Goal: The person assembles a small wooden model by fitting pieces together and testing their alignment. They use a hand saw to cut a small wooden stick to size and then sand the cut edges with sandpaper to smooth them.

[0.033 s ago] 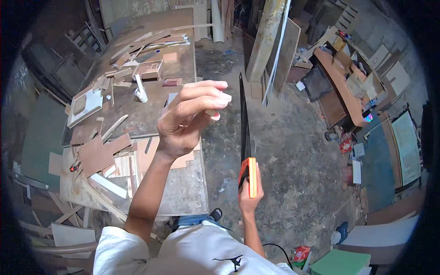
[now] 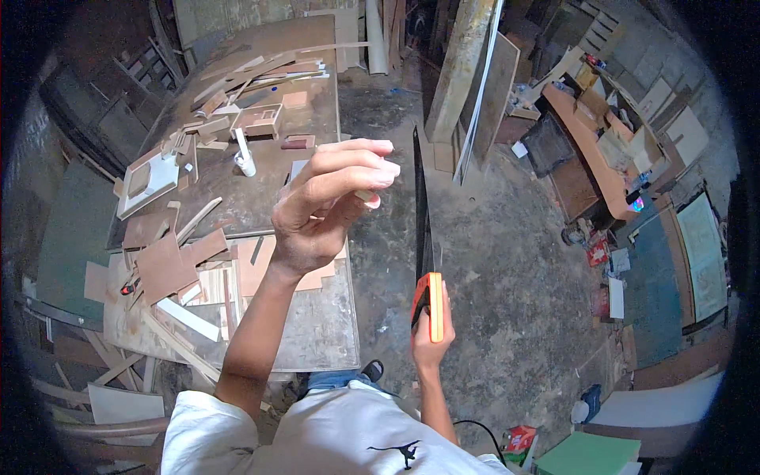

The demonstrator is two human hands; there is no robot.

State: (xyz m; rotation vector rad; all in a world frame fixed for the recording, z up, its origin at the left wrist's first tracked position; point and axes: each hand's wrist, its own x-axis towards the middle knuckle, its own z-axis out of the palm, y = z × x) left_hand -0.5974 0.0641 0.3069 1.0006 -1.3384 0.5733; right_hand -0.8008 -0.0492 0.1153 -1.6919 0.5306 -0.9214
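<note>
My right hand (image 2: 432,342) is closed round the orange handle (image 2: 435,307) of a handsaw. The saw's dark, narrow blade (image 2: 422,198) points away from me, seen almost edge-on above the concrete floor. My left hand (image 2: 328,202) is raised in the air to the left of the blade, apart from it. Its fingers are loosely bent and reach toward the right, with no object visible in them. The thumb is mostly hidden. Below and beyond that hand stands a worktable (image 2: 317,344) strewn with wood offcuts and brown board pieces (image 2: 168,267).
On the table's far part lie thin wood strips (image 2: 261,71), a small wooden box frame (image 2: 257,120) and a white bottle (image 2: 245,164). A pillar (image 2: 459,71) and leaning boards stand ahead. At right is a cluttered brown desk (image 2: 586,150); a green board (image 2: 590,454) lies at lower right.
</note>
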